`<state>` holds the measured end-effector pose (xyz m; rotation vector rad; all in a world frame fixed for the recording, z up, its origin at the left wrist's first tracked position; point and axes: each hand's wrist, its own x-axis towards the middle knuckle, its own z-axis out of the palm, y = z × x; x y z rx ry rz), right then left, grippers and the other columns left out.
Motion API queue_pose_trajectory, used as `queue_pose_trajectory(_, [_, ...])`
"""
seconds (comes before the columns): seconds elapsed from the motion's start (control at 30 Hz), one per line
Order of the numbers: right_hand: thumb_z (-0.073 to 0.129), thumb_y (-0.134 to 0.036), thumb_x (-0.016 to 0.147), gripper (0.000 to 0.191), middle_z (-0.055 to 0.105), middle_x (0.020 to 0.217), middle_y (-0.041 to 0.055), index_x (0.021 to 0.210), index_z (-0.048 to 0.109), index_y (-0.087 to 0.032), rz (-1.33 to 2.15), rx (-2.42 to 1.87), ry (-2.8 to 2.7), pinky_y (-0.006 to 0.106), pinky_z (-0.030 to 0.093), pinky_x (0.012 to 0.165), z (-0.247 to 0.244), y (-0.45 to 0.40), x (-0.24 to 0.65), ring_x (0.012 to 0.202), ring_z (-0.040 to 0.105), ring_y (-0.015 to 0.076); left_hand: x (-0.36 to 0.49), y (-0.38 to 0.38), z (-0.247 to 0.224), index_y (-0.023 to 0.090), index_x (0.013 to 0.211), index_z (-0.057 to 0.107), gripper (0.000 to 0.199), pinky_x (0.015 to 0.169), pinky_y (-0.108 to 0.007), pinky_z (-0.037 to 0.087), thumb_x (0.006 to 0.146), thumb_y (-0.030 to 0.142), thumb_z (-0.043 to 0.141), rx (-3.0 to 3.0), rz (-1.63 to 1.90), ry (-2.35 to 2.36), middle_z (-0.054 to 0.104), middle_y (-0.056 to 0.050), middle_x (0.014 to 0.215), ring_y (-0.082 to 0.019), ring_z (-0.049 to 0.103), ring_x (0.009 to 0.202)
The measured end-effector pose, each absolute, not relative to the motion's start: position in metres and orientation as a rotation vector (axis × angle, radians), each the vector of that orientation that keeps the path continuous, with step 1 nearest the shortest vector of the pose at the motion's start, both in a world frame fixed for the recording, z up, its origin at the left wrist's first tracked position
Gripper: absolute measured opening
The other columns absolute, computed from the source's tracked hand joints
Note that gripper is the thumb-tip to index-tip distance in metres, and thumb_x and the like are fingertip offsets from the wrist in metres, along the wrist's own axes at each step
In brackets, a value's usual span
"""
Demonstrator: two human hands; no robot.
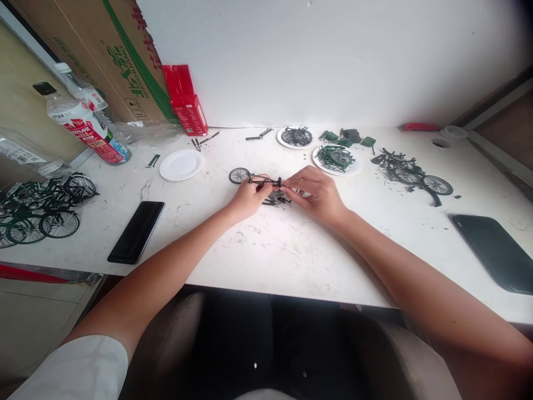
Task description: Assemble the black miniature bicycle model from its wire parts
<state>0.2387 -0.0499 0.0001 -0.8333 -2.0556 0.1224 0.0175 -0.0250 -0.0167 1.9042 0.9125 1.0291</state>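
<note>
A small dark bicycle frame (262,179) is held above the middle of the white table. My left hand (250,195) pinches it from the left, with a small spoked wheel (239,175) just beyond that hand. My right hand (317,193) has its thumb and index finger closed at the frame's right end; any small part between those fingertips is too small to name. Below and between the hands lie several small dark and metallic parts (278,198), partly covered by the fingers.
An empty paper plate (182,165), a black phone (136,232) and assembled miniature bicycles (60,223) are on the left. Behind my right hand stand plates of black parts (296,137) and green parts (336,159). Loose dark parts (410,175) and a dark tablet-like slab (495,250) lie right.
</note>
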Motion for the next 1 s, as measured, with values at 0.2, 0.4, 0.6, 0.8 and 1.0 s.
queue_pose_trajectory(0.2, [0.066, -0.054, 0.101, 0.031, 0.078, 0.086, 0.009, 0.101, 0.085, -0.029, 0.163, -0.827, -2.075, 0.045, 0.059, 0.07, 0.001, -0.05, 0.24, 0.081, 0.071, 0.0271, 0.014, -0.022, -0.02, 0.019, 0.092, 0.069, 0.024, 0.062, -0.03, 0.039, 0.101, 0.034, 0.054, 1.988, 1.022, 0.93, 0.063, -0.002, 0.076, -0.016, 0.051, 0.066])
queue_pose_trajectory(0.4, [0.065, -0.053, 0.101, 0.032, 0.078, 0.088, 0.0101, 0.101, 0.085, -0.029, 0.111, -0.843, -2.104, 0.045, 0.057, 0.071, -0.002, -0.049, 0.24, 0.084, 0.071, 0.0279, 0.011, -0.022, -0.019, 0.021, 0.091, 0.069, 0.021, 0.066, -0.031, 0.041, 0.101, 0.035, 0.057, 2.038, 1.013, 0.967, 0.065, -0.002, 0.077, -0.017, 0.055, 0.069])
queue_pose_trajectory(0.6, [0.066, -0.05, 0.101, 0.029, 0.079, 0.091, 0.0093, 0.101, 0.085, -0.029, 0.22, -0.842, -1.961, 0.04, 0.057, 0.062, -0.002, -0.052, 0.237, 0.081, 0.071, 0.0256, 0.02, -0.031, -0.017, 0.019, 0.097, 0.07, 0.031, 0.061, -0.03, 0.041, 0.106, 0.041, 0.05, 1.961, 1.056, 0.99, 0.067, -0.004, 0.078, -0.016, 0.051, 0.064])
queue_pose_trajectory(0.8, [0.068, -0.051, 0.1, 0.029, 0.079, 0.092, 0.0091, 0.098, 0.086, -0.028, 0.214, -0.855, -1.942, 0.043, 0.06, 0.07, 0.001, -0.052, 0.238, 0.084, 0.073, 0.026, 0.022, -0.036, -0.014, 0.018, 0.097, 0.068, 0.027, 0.064, -0.029, 0.043, 0.105, 0.037, 0.05, 1.953, 1.1, 0.996, 0.07, -0.004, 0.081, -0.015, 0.056, 0.067])
queue_pose_trajectory(1.0, [0.07, -0.054, 0.098, 0.031, 0.079, 0.1, 0.0101, 0.106, 0.084, -0.027, 0.295, -0.873, -1.86, 0.038, 0.061, 0.064, -0.007, -0.05, 0.234, 0.091, 0.073, 0.0259, 0.018, -0.032, -0.011, 0.018, 0.099, 0.07, 0.028, 0.07, -0.029, 0.047, 0.106, 0.035, 0.049, 2.002, 1.076, 0.998, 0.075, -0.005, 0.091, -0.016, 0.064, 0.076])
